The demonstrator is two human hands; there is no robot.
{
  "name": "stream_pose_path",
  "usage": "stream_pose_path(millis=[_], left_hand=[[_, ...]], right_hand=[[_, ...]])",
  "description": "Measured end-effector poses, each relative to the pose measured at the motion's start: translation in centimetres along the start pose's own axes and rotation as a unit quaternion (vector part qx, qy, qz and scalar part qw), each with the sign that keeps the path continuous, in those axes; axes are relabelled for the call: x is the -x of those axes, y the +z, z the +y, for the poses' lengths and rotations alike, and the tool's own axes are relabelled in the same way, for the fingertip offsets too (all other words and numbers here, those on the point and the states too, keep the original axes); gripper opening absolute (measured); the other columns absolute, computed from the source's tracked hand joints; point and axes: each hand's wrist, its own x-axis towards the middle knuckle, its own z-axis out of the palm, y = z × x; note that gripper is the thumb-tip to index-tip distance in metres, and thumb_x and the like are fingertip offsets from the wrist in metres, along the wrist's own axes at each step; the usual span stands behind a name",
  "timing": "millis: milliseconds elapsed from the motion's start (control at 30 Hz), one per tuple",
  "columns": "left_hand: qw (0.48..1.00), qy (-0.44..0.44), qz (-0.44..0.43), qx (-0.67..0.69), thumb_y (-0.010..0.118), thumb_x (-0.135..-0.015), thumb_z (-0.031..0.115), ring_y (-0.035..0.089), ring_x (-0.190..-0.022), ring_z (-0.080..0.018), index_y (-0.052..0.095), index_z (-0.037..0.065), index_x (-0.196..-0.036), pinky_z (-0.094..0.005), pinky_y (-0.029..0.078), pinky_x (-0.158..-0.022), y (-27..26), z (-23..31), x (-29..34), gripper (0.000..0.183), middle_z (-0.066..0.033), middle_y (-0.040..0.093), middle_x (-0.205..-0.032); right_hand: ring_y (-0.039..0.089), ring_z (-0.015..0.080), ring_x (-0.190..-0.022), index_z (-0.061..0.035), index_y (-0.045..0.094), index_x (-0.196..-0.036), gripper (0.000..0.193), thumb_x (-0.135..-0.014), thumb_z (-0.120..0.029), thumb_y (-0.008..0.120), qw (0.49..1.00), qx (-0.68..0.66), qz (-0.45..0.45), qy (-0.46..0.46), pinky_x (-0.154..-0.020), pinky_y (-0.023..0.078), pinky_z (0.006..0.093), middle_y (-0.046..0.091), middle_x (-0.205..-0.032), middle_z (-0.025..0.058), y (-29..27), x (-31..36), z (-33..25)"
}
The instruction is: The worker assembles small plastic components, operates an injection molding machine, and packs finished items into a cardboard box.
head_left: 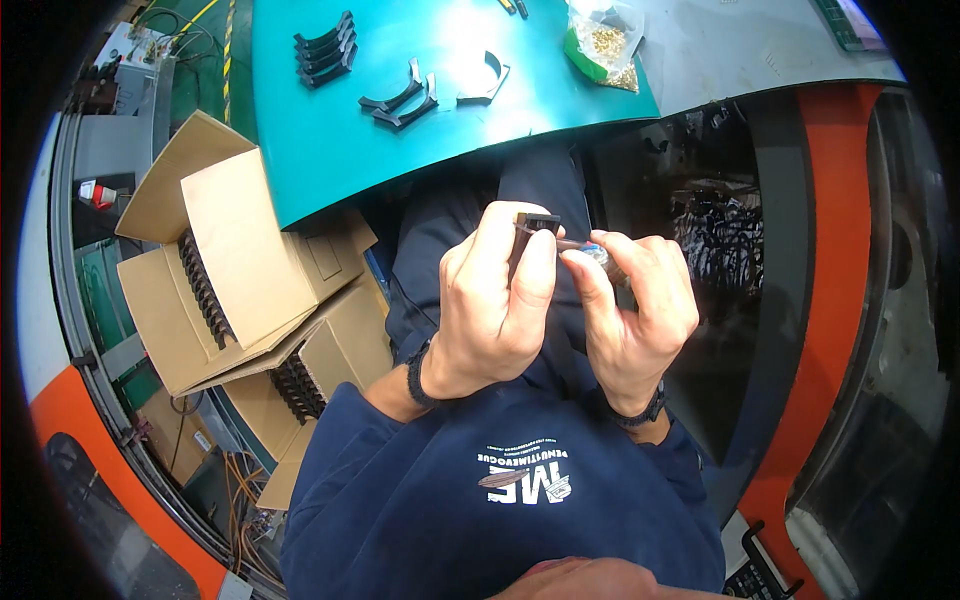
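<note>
Over my lap, just off the front edge of the green mat, my left hand (490, 300) pinches a black curved plastic piece (540, 222) between thumb and fingers. Most of that piece is hidden by the hand. Close beside it my right hand (640, 310) is closed round a small tool (594, 252) with a thin shaft and a blue and silver part. The shaft points left at the black piece; whether it touches cannot be made out. Similar black curved pieces lie on the mat: a stack (326, 50), a pair (405, 98) and a single one (486, 80).
The green mat (300, 165) covers the table ahead. On its right sits a clear and green bag (605, 45) of small brass-coloured parts. Open cardboard boxes (240, 240) with rows of black pieces stand at my left. An orange frame (835, 220) rises at the right.
</note>
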Motion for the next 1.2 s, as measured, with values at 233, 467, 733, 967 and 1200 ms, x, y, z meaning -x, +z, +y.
stream_pose_path(millis=[233, 467, 733, 967, 1200], left_hand=[[1.000, -0.003, 0.003, -0.026, 0.053, -0.093, 0.005, 0.065, -0.066, -0.0282, 0.056, -0.007, -0.101, -0.0335, 0.050, -0.061, -0.13, 0.14, 0.04, 0.015, -0.0175, 0.064, -0.080], [0.999, 0.020, -0.007, -0.029, 0.051, -0.095, 0.006, 0.065, -0.068, -0.0299, 0.055, -0.007, -0.102, -0.0337, 0.051, -0.061, -0.15, 0.01, -0.14, 0.015, -0.0189, 0.064, -0.084], [1.000, 0.023, -0.008, -0.013, 0.049, -0.096, 0.007, 0.066, -0.069, -0.0286, 0.053, -0.008, -0.104, -0.0333, 0.052, -0.061, -0.07, -0.26, -0.19, 0.017, -0.0189, 0.064, -0.085], [1.000, 0.024, -0.010, -0.010, 0.049, -0.097, 0.007, 0.067, -0.069, -0.0276, 0.053, -0.007, -0.104, -0.0324, 0.052, -0.061, -0.01, -0.36, -0.25, 0.017, -0.0179, 0.064, -0.084], [1.000, 0.017, 0.000, -0.021, 0.048, -0.099, 0.009, 0.064, -0.065, -0.0257, 0.052, -0.006, -0.104, -0.0315, 0.050, -0.059, 0.30, -0.57, -0.06, 0.017, -0.0160, 0.063, -0.081]], right_hand=[[0.053, 0.0209, -0.059, -0.0017, 0.067, -0.089, 0.025, -0.073, -0.015, 0.082, 1.000, -0.014, -0.008, 0.023, -0.052, 0.041, 0.0316, 0.059, -0.070, 0.0067, 0.12, 0.05, -0.15], [0.052, 0.0202, -0.059, -0.0017, 0.068, -0.089, 0.024, -0.073, -0.013, 0.082, 0.999, -0.017, -0.009, 0.037, -0.052, 0.041, 0.0313, 0.058, -0.067, 0.0063, 0.25, 0.11, -0.30], [0.052, 0.0200, -0.058, -0.0016, 0.068, -0.089, 0.024, -0.073, -0.013, 0.082, 0.999, -0.023, -0.006, 0.040, -0.052, 0.041, 0.0315, 0.057, -0.067, 0.0061, 0.50, 0.18, -0.21], [0.053, 0.0205, -0.058, -0.0014, 0.068, -0.089, 0.024, -0.073, -0.013, 0.081, 0.998, -0.020, -0.007, 0.052, -0.052, 0.041, 0.0317, 0.057, -0.067, 0.0067, 0.62, 0.25, -0.21], [0.054, 0.0211, -0.058, -0.0016, 0.068, -0.087, 0.023, -0.073, -0.013, 0.081, 0.997, -0.021, -0.001, 0.070, -0.052, 0.042, 0.0321, 0.058, -0.068, 0.0069, 0.74, 0.28, -0.50]])
